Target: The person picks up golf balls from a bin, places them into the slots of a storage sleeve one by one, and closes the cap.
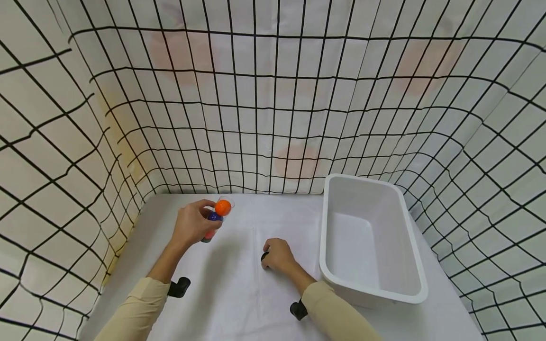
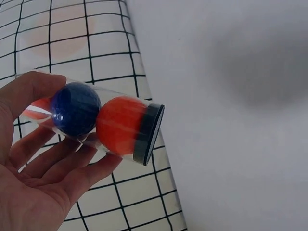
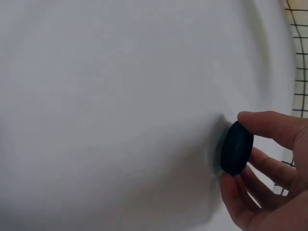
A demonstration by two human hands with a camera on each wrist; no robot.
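My left hand (image 1: 194,222) grips a clear plastic tube (image 2: 91,91), held tilted above the left part of the table. Inside it, in the left wrist view, a blue ball (image 2: 76,109) sits beside an orange-red ball (image 2: 118,126), which lies against the black end cap (image 2: 150,134). Another orange ball (image 1: 223,207) shows at the tube's upper end in the head view. My right hand (image 1: 279,255) pinches a round dark lid (image 3: 237,148) by its edge, thumb on one side and fingers on the other, low over the white cloth near the table's middle.
A white plastic tub (image 1: 350,237) stands on the right of the table (image 1: 251,293), just beyond my right hand. Black netting (image 1: 273,109) rises around the back and both sides, close behind the tube.
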